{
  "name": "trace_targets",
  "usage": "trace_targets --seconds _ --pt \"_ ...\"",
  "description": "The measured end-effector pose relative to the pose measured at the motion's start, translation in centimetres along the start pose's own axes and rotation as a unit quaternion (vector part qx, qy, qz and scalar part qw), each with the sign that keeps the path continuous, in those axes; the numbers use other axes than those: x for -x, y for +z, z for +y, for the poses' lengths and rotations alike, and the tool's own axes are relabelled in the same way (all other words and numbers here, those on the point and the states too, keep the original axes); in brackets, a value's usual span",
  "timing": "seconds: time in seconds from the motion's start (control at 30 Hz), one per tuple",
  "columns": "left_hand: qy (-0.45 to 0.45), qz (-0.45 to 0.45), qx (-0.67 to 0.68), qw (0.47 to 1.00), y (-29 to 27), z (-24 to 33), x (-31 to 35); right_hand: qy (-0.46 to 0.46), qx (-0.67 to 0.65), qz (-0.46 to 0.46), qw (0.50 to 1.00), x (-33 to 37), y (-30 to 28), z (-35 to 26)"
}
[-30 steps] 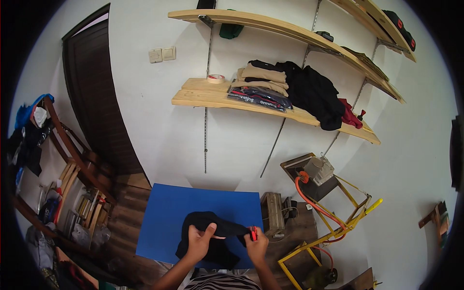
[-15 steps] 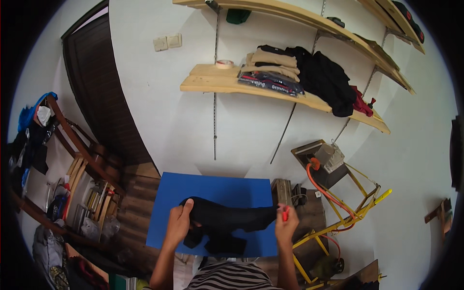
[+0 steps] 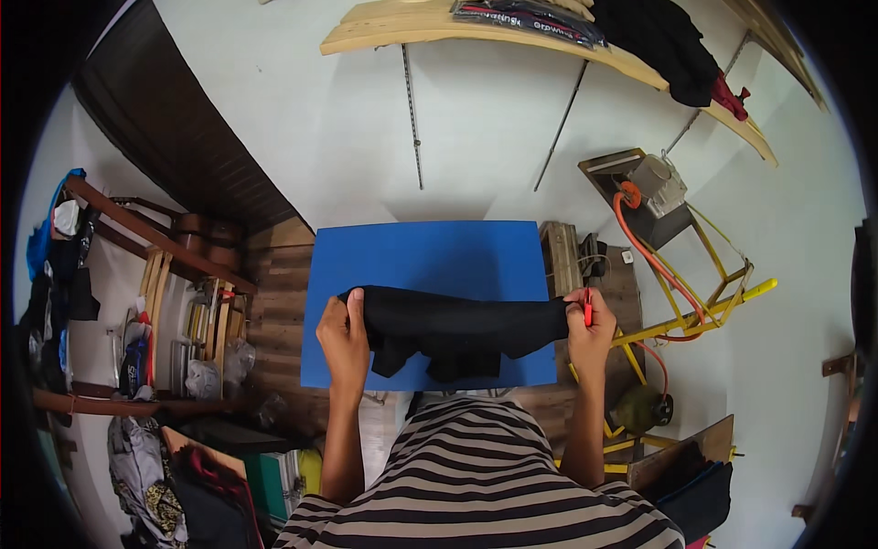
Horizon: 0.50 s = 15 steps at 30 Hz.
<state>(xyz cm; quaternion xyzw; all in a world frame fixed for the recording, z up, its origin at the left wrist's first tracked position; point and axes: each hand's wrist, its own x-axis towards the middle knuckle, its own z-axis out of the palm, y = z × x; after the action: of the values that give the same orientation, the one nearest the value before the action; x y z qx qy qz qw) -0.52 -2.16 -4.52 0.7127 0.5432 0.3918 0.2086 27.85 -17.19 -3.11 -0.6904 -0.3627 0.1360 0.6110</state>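
Just-bunched black cloth [image 3: 457, 316] now stretches nearly straight, length showing!
Left hand [image 3: 345, 340] and right hand [image 3: 593, 337] pinch its ends across the tabletop [image 3: 421, 256], the right also gripping a red object [image 3: 588, 309].

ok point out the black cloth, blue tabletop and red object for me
Black cloth [image 3: 457, 316], head view: middle of its long upper band
Blue tabletop [image 3: 425, 256], head view: bare far half
Red object [image 3: 588, 311], head view: its middle
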Motion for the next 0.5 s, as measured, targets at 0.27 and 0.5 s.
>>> trace_targets --seconds 0.27,0.5 --pt "-0.279 -0.110 0.622 0.723 1.6 -0.9 0.2 -0.041 -0.055 -0.036 0.997 0.3 0.3 -1.0" --pt "-0.347 -0.169 0.689 0.614 1.4 0.8 0.3 -0.036 -0.071 -0.023 0.997 0.3 0.1 -0.6"
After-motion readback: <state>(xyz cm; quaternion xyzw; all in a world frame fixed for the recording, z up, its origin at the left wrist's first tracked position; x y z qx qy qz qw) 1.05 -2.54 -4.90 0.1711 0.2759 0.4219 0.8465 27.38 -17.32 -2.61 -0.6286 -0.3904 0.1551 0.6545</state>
